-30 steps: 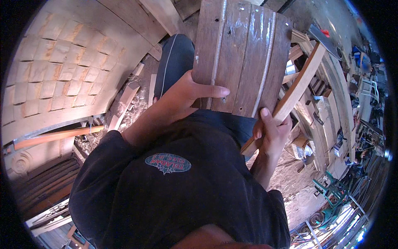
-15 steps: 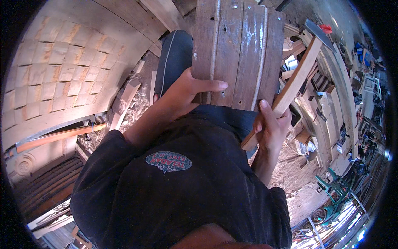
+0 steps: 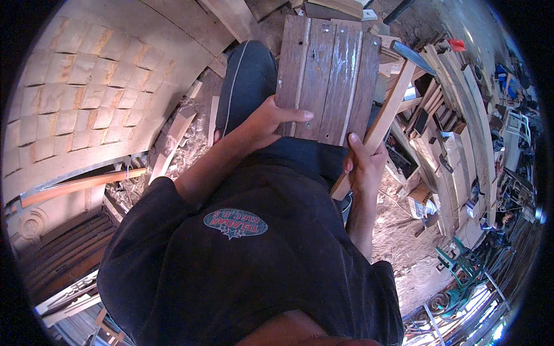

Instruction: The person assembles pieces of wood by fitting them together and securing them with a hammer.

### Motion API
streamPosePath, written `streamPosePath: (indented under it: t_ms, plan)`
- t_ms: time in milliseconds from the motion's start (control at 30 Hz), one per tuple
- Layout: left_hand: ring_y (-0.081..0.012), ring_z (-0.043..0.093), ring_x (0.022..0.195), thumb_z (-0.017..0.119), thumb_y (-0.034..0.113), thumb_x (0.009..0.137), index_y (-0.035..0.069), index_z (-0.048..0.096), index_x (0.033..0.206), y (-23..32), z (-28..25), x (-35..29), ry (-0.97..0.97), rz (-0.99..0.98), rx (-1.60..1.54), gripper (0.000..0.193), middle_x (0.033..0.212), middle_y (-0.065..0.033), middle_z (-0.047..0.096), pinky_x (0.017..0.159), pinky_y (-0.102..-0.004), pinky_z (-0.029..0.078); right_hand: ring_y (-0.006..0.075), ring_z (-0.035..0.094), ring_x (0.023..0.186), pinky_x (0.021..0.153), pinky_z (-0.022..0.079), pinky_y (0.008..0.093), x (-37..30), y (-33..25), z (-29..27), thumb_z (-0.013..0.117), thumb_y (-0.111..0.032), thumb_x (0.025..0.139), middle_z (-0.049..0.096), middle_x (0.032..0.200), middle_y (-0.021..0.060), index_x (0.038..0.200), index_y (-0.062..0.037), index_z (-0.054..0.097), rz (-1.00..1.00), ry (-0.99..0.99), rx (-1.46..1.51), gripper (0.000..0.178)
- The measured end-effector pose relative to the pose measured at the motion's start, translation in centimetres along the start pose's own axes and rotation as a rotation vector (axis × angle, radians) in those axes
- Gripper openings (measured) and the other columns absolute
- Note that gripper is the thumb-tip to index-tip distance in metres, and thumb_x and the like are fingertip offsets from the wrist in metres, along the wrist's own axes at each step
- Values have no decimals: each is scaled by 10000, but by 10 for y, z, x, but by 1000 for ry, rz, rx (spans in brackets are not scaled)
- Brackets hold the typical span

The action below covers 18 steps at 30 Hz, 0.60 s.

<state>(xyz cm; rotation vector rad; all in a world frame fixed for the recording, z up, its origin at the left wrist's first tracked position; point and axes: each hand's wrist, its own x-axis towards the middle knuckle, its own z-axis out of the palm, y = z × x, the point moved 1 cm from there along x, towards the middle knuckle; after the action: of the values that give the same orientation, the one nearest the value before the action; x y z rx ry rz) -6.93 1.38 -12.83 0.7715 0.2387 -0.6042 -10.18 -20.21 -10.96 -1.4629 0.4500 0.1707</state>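
- A dark brown panel of nailed wooden slats (image 3: 328, 78) rests on the person's lap, over the dark trousers (image 3: 248, 81); its slats and long axis run from near to far, tilted slightly left at the far end.
- The left hand (image 3: 266, 121) grips the panel's near left corner, thumb laid flat across the slat faces.
- The right hand (image 3: 365, 164) is clenched around the pale wooden handle of a hammer (image 3: 385, 118), just beside the panel's right edge.
- The handle's long axis climbs from near to far-right, ending in the dark metal head (image 3: 416, 56) past the panel's far right corner.
- To the right, stacked timber offcuts (image 3: 444, 144) crowd close; to the left, a sawdust-strewn floor (image 3: 190, 144) lies open as far as a curved wooden shingled surface (image 3: 86, 92).
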Motion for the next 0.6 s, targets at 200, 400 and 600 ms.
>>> streamPosePath:
  t_ms: [200,400,600]
  plan:
    - [-293,569,1151,747,79,760,-42,415,1316,13,10,-16,60,63,225,659,1221,-182,570,1006,-431,454,107,424,344,328,348,241,-5,-12,3,700,-103,847,488,529,30,916,14,518,-46,-6,-22,227]
    - [-256,504,1245,741,54,775,12,397,1363,26,12,-20,-17,-27,97,683,1331,-143,521,1042,-411,406,104,456,370,336,360,237,-13,-25,7,723,-90,821,530,575,43,910,10,534,-102,-1,0,231]
    - [-270,567,1153,716,72,790,-21,429,1313,23,14,-22,-23,102,164,604,1221,-169,570,975,-414,477,111,441,356,332,347,238,-8,-25,9,722,-120,828,509,539,38,903,16,537,-130,3,-82,241]
